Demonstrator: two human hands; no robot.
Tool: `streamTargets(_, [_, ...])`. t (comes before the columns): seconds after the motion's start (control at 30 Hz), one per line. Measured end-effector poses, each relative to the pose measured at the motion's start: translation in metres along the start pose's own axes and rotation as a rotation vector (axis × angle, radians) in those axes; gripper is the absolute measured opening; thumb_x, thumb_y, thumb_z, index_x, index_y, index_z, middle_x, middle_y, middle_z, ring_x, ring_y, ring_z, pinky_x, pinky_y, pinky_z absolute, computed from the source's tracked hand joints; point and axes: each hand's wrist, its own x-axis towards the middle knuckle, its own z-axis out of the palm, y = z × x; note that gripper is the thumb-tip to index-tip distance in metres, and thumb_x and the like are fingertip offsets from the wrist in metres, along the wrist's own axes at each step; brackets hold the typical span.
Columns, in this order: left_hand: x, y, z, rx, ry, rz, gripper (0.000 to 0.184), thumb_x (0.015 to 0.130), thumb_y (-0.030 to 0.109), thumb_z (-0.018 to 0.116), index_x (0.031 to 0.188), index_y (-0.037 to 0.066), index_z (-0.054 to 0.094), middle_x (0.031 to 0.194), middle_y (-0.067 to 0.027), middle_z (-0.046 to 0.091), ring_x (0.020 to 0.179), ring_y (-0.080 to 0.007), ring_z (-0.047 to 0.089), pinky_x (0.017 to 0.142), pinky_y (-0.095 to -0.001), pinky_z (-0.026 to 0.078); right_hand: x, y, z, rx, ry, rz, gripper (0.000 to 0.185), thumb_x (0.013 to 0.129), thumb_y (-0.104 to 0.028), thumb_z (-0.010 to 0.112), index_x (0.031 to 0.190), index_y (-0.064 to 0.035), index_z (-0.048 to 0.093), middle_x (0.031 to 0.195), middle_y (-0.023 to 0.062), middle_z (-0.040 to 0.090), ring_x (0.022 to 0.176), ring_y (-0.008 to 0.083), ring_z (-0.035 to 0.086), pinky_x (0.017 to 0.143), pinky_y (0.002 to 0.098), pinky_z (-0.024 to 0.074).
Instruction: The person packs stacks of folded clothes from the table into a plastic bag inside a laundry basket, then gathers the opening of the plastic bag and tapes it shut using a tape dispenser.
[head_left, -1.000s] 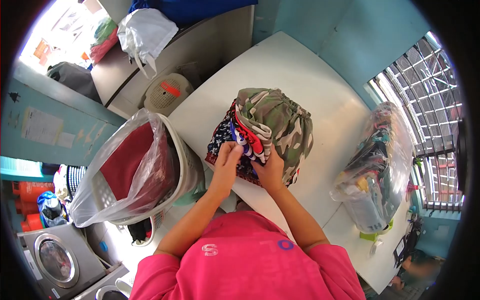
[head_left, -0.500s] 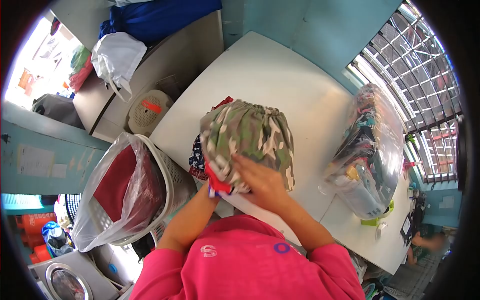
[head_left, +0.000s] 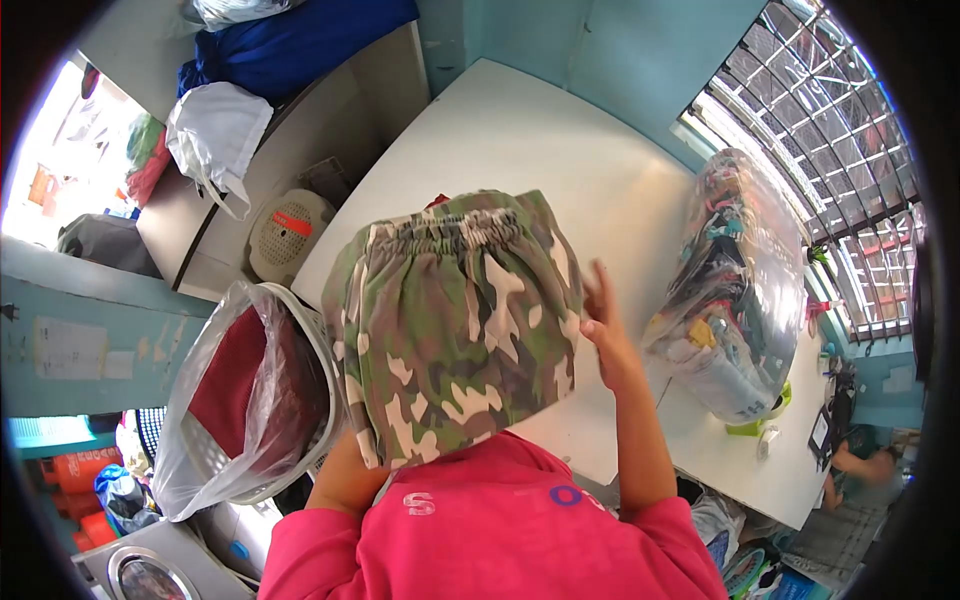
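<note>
Camouflage shorts (head_left: 455, 335) with a gathered waistband lie over a bundle of clothes at the white table's near edge, and a bit of red cloth shows behind the waistband. My right hand (head_left: 607, 330) is beside their right edge, fingers apart, with nothing in it. My left hand is hidden under the shorts; only the forearm shows at their lower left.
A white laundry basket (head_left: 325, 400) with plastic and dark red cloth stands at the left. On the white table (head_left: 520, 130), a clear bag of folded clothes (head_left: 735, 290) lies at the right. Another person's arm (head_left: 865, 466) shows at the far right.
The camouflage shorts have turned and moved left and nearer, now covering the patterned clothes. My right hand has left the cloth and opened at the right; my left hand has gone out of sight beneath.
</note>
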Motion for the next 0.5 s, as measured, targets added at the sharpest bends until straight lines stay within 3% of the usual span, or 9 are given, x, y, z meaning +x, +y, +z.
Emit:
streamTargets(0.03, [-0.005,-0.006,0.002,0.03,0.021,0.006,0.058,0.087,0.051,0.036,0.124,0.007,0.043,0.117,-0.012,0.052,0.109,-0.0273,0.048,0.076,-0.0393,0.049,0.003,0.014,-0.011,0.002,0.004,-0.001,0.09,0.058,-0.044,0.078,0.129,-0.0057,0.038,0.126,0.0109,0.045,0.117,0.0244,0.041,0.099,0.035,0.0304])
streamTargets(0.1, [0.0,-0.019,0.007,0.086,0.066,0.022,0.058,0.086,0.051,0.036,0.125,0.007,0.043,0.118,-0.0121,0.052,0.109,-0.0273,0.048,0.076,-0.0395,0.049,0.006,0.044,-0.033,0.274,-0.234,0.564,0.1,0.052,-0.046,0.081,0.13,-0.004,0.035,0.126,0.0105,0.045,0.115,0.0252,0.044,0.097,0.0349,0.0338])
streamTargets(0.2, [-0.002,-0.026,0.013,0.169,0.136,0.069,0.059,0.086,0.052,0.035,0.125,0.007,0.042,0.118,-0.0121,0.051,0.109,-0.0274,0.048,0.077,-0.0397,0.048,0.003,0.055,-0.043,0.356,-0.415,0.612,0.104,0.051,-0.05,0.08,0.132,-0.0047,0.031,0.125,0.0098,0.045,0.112,0.0233,0.047,0.093,0.0354,0.0388])
streamTargets(0.27, [-0.016,-0.032,0.015,0.223,0.189,0.094,0.06,0.086,0.053,0.035,0.125,0.007,0.042,0.118,-0.0121,0.051,0.11,-0.0274,0.048,0.078,-0.0399,0.048,0.002,0.062,-0.044,0.424,-0.417,0.606,0.101,0.052,-0.043,0.081,0.131,-0.0037,0.032,0.121,0.0106,0.047,0.109,0.0223,0.049,0.089,0.0356,0.0428])
streamTargets(0.33, [-0.008,-0.022,0.02,0.278,0.234,0.114,0.061,0.086,0.053,0.035,0.126,0.007,0.042,0.118,-0.0121,0.051,0.11,-0.0275,0.048,0.079,-0.0401,0.048,0.0,0.042,-0.026,0.308,-0.412,0.522,0.079,0.056,-0.033,0.078,0.121,-0.003,0.046,0.106,0.0092,0.057,0.095,0.0207,0.057,0.083,0.0343,0.047])
streamTargets(0.37, [-0.005,-0.018,0.022,0.304,0.259,0.124,0.061,0.086,0.053,0.035,0.126,0.007,0.042,0.118,-0.0121,0.051,0.11,-0.0275,0.048,0.079,-0.0402,0.048,-0.003,0.032,-0.017,0.309,-0.412,0.526,0.079,0.056,-0.033,0.078,0.121,-0.003,0.046,0.106,0.0092,0.057,0.095,0.0207,0.057,0.083,0.0343,0.047])
streamTargets(0.43, [0.004,-0.01,0.028,0.357,0.308,0.148,0.062,0.086,0.054,0.034,0.126,0.007,0.041,0.119,-0.0121,0.051,0.11,-0.0276,0.048,0.08,-0.0404,0.047,-0.004,0.017,0.0,0.132,-0.242,0.551,0.067,0.058,-0.018,0.068,0.119,-0.0012,0.047,0.1,0.0097,0.058,0.089,0.0197,0.058,0.079,0.0326,0.0473])
streamTargets(0.5, [-0.008,-0.002,0.029,0.411,0.356,0.181,0.063,0.086,0.055,0.034,0.127,0.007,0.041,0.119,-0.0121,0.051,0.111,-0.0276,0.047,0.08,-0.0406,0.047,-0.001,0.017,-0.004,0.11,-0.223,0.544,0.069,0.06,-0.018,0.068,0.121,-0.0005,0.044,0.105,0.0104,0.055,0.094,0.0208,0.055,0.082,0.0329,0.0455])
